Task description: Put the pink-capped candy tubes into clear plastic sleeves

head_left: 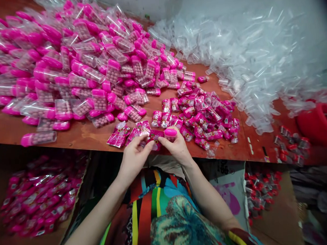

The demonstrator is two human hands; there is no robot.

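My left hand [136, 155] is closed in a pinch on the left end of a pink printed wrapper sleeve [155, 135]. With its thumb on the sleeve's right end, my right hand [177, 147] also holds a clear candy container with a pink cap [170, 132] in its fingers. Flat pink printed sleeves [119, 134] lie on the table just beyond my left hand. Right of my right hand is a heap of wrapped pink containers [203, 115]. How far the held sleeve is opened I cannot tell.
Pink-capped containers of small balls [78, 68] are piled across the back left of the brown table [8, 124]. Clear plastic tubes [239, 59] are heaped at right, near a red bucket [313, 122] and small red-capped pieces [291, 146]. Below left, a carton holds wrapped pink packs [42, 194].
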